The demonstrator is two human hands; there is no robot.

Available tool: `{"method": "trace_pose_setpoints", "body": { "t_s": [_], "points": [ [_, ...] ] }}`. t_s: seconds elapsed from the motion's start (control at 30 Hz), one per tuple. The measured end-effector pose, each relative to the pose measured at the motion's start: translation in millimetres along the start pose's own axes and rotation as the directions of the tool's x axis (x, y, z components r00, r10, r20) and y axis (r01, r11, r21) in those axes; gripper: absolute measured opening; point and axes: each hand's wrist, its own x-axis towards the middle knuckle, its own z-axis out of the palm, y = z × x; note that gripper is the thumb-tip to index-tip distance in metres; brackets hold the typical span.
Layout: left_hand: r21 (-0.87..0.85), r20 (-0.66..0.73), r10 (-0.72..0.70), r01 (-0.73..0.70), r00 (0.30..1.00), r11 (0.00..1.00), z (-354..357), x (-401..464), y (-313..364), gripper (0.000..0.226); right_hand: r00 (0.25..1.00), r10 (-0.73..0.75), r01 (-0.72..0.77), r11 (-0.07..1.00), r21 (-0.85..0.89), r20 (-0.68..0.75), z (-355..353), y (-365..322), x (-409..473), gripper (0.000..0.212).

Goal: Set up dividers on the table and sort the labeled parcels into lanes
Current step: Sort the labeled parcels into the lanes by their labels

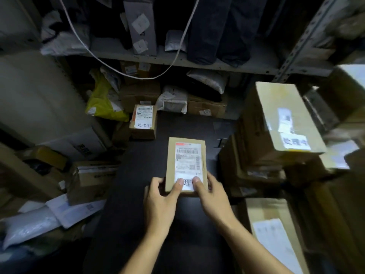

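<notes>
the labeled parcel (186, 164) sat mid-frame on the dark table (158, 234), left hand (161, 202) and right hand (212, 196) gripping its near end, thumbs on the label. a second small box (143, 121) lay farther back, cardboard stacks (276, 125) crowding the right edge.

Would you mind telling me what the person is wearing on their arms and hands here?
Nothing shows on them: the left hand and right hand are bare, with no gloves, rings or watch in view, and both forearms are uncovered down to the picture's lower edge, so no sleeves show.
</notes>
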Motion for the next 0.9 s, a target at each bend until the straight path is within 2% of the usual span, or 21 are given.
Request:
{"method": "trace_pose_setpoints", "body": {
  "t_s": [0.2,0.4,0.53,0.73,0.83,0.9],
  "points": [
    [-0.048,0.050,0.006,-0.004,0.999,0.999,7.0,-108.4,-0.4,0.047,0.999,0.026,-0.026,1.000,0.015,0.047,-56.8,17.0,-93.4,0.028],
    [-0.102,0.099,0.027,-0.017,0.995,0.995,25.8,-180.3,10.0,0.042,0.999,0.034,-0.034,0.999,-0.002,0.012,-111.8,27.6,-149.0,0.028],
    [-0.115,0.132,0.034,-0.019,0.991,0.993,44.6,-209.2,21.2,0.036,0.998,0.050,-0.052,0.997,-0.052,-0.040,-146.9,29.4,-168.4,0.044],
    [-0.100,0.197,0.037,-0.017,0.980,0.995,83.5,-235.9,37.0,0.035,0.993,0.018,-0.029,0.996,-0.088,-0.118,-198.7,34.7,-179.8,0.027],
    [-0.056,0.213,0.024,-0.013,0.977,0.998,99.2,-239.3,37.1,0.038,0.991,0.060,-0.076,0.989,-0.130,-0.120,-212.5,41.4,-177.7,0.044],
    [-0.021,0.231,0.012,-0.008,0.973,1.000,107.1,-240.2,35.3,0.038,0.989,0.098,-0.113,0.983,-0.146,-0.108,-218.3,46.2,-176.7,0.047]
  ]
}}
